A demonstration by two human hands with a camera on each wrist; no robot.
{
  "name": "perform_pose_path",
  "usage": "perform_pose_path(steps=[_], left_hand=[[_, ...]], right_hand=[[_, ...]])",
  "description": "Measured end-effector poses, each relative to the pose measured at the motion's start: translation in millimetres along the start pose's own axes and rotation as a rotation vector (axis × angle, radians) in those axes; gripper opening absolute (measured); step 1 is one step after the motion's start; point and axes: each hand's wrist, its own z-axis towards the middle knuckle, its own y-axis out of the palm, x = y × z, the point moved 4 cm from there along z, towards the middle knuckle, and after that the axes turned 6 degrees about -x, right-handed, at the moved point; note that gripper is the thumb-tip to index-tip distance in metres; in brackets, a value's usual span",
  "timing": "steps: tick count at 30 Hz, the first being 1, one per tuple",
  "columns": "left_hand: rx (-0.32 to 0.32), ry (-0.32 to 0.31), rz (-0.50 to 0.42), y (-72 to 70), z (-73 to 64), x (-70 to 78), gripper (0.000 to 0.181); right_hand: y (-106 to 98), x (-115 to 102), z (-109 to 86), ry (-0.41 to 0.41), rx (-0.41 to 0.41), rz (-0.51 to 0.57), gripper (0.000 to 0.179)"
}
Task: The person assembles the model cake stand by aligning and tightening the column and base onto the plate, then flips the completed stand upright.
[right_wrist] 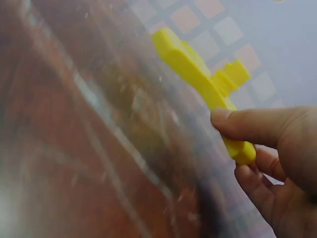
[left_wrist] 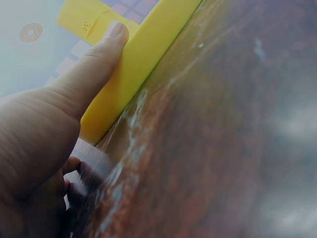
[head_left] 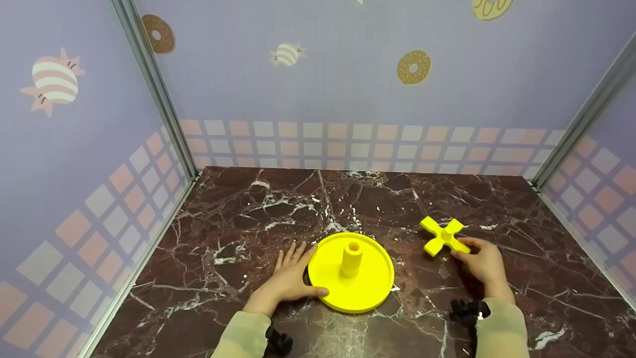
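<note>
A round yellow dish (head_left: pixel 370 291) with a raised rim and a hollow upright post (head_left: pixel 352 263) at its centre sits on the marble-patterned table. My left hand (head_left: pixel 288 282) rests against the dish's left side, fingers extended and the thumb on the near rim. The left wrist view shows that thumb against the dish's yellow side wall (left_wrist: pixel 126 69). To the right of the dish, my right hand (head_left: pixel 486 263) pinches one arm of a yellow four-armed cross piece (head_left: pixel 436 244). A short ridged stub (right_wrist: pixel 233 77) stands up from the cross's middle, and its arms appear raised above the table in the right wrist view.
The dark red table (head_left: pixel 238 199) with white veins is enclosed by lilac panels (head_left: pixel 348 94) at the back and both sides. Metal posts (head_left: pixel 159 94) stand at the back corners. Both wrists wear small black camera mounts (head_left: pixel 469 309).
</note>
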Motion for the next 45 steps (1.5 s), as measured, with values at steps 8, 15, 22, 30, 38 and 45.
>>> perform_pose_path(steps=[8,15,22,30,38,45], left_hand=[[0.006,0.002,0.003,0.2,-0.4,-0.3,0.117],[0.0,-0.009,0.01,-0.2,-0.3,-0.1,0.118],[0.006,0.0,0.015,-0.3,-0.6,1.2,0.118],[0.016,0.011,0.011,-0.1,-1.1,0.9,0.118],[0.012,0.017,0.023,0.5,0.0,-0.2,0.118],[0.017,0.009,0.027,1.1,0.8,-1.0,0.118]], right_hand=[[-5.3,-37.7,-4.1,-0.102,0.01,0.072,0.048],[-0.1,-70.1,-6.7,-0.214,0.004,0.083,0.041],[8.1,-101.7,-15.8,-0.323,-0.013,0.121,0.037],[14.6,-127.3,-24.0,-0.39,0.058,0.316,0.022],[28.3,-145.8,-26.9,-0.363,0.107,0.481,0.017],[42.8,-162.7,-32.2,-0.33,0.082,0.634,0.02]])
